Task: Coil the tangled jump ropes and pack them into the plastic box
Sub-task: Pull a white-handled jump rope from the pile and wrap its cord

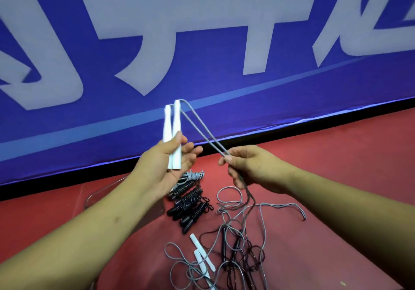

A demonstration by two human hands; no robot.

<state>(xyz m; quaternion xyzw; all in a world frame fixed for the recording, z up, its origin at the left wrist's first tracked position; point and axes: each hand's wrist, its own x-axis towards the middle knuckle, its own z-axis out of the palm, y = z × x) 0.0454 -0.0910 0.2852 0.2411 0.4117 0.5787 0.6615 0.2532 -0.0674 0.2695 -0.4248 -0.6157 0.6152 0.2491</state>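
L hand (157, 170) grips both white handles (172, 130) upright. Your R hand (253, 166) pinches doubled grey cord (202, 132), taut down-right from tips.

- Smooth red floor (336, 177) carries everything.
- Clear plastic box (98, 192) lies at 9 o'clock of the coils and is partly hidden.
- Row of coiled black jump ropes (190, 206) lies mid-frame.
- Coiled grey rope bundle (194, 175) sits at their 12 o'clock, touching.
- Tangle of loose grey and black cords (233, 247) lies at 4 o'clock of the black coils.
- White tapered plastic handles (199, 253) lie at 6 o'clock, among the cords.
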